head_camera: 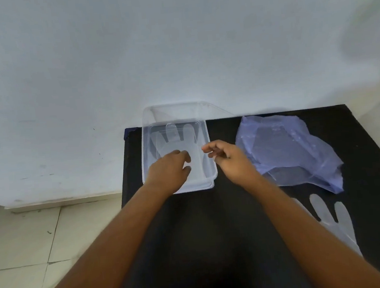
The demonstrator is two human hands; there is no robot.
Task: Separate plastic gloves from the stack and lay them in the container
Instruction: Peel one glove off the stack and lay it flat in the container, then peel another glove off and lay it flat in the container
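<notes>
A clear plastic container (209, 142) stands at the back left of the black table, its lid hinged up behind it. A transparent plastic glove (177, 135) lies flat inside, fingers pointing away from me. My left hand (170, 170) rests over the container's near half, fingers curled down onto the glove's cuff. My right hand (227, 159) hovers at the container's right rim, fingers loosely apart, holding nothing that I can see. The stack of clear gloves (338, 218) lies at the table's right edge, partly covered by my right forearm.
A crumpled bluish plastic bag (292, 148) lies at the back right of the black table (215, 233). A white wall rises behind the table. Pale floor tiles (20, 239) show on the left, beyond the table's left edge.
</notes>
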